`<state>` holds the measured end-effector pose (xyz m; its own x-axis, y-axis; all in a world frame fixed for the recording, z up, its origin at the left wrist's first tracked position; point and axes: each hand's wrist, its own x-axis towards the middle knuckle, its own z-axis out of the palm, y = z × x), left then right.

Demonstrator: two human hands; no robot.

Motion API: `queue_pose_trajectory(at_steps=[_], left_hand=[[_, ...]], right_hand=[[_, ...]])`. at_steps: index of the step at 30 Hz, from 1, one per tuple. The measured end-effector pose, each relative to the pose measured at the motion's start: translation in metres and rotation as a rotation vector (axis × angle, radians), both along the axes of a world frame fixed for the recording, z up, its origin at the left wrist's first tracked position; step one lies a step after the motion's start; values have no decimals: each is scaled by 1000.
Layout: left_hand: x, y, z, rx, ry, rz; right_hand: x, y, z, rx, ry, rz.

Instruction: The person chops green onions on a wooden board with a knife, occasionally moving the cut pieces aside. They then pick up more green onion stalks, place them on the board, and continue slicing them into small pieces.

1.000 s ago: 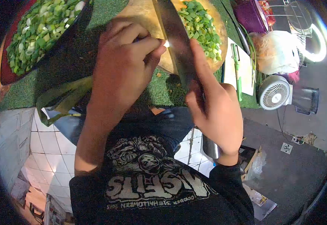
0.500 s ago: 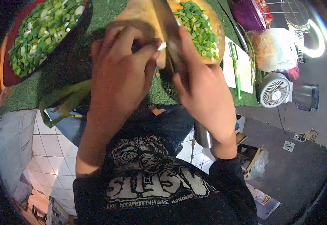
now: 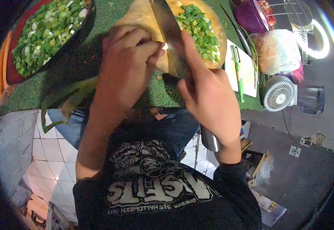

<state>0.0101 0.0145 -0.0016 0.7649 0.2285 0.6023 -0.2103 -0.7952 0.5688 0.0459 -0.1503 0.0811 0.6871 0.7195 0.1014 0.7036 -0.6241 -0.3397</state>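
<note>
Over the board (image 3: 138,17), pinches a pale stalk (image 3: 165,46) between fingers of the left hand (image 3: 126,57), just left of the forward-pointing knife (image 3: 170,30) clamped in the right hand (image 3: 213,92).

The right hand (image 3: 213,96) has shifted closer to the left hand (image 3: 126,65).

Your right hand (image 3: 212,96) gripped a large knife (image 3: 169,28), forefinger along its blade, over the wooden board (image 3: 139,17). Your left hand (image 3: 128,65) pinched a spring onion (image 3: 165,46), its white end just beside the blade. Long green leaves (image 3: 74,87) hung over the near edge at left. Chopped greens (image 3: 199,32) lay right of the knife; more filled the bowl (image 3: 15,50) at far left, beside carrots (image 3: 0,71).
</note>
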Motion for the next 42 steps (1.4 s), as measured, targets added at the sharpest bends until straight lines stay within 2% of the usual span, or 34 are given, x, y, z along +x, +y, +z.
queue_pose_trajectory(at_steps=[2,6,9,12,17,19,30,32,39,42], left_hand=[[0,0,0,14,-11,-4],[-6,-7,3,61,32,57],[-11,-10,4,82,51,119],[-11,-8,-2,46,36,115],[-10,-3,-2,-37,1,91],[-11,-4,3,-14,62,74],[-8,-3,-2,0,55,86],[-7,-4,-2,12,48,90],[-10,-8,-3,52,12,121],[-11,-8,-4,24,-15,149]], right_hand=[[2,11,0,-110,56,-61],[3,9,-5,-130,-25,-55],[-5,-12,7,-59,64,4],[-11,-16,12,-151,195,-88],[-12,-6,6,-10,48,-71],[-11,-7,5,-9,38,-61],[-10,-2,7,-53,106,-76],[-5,6,2,-101,-32,-23],[-5,-6,3,-79,-15,-12],[-12,-24,12,-196,186,5]])
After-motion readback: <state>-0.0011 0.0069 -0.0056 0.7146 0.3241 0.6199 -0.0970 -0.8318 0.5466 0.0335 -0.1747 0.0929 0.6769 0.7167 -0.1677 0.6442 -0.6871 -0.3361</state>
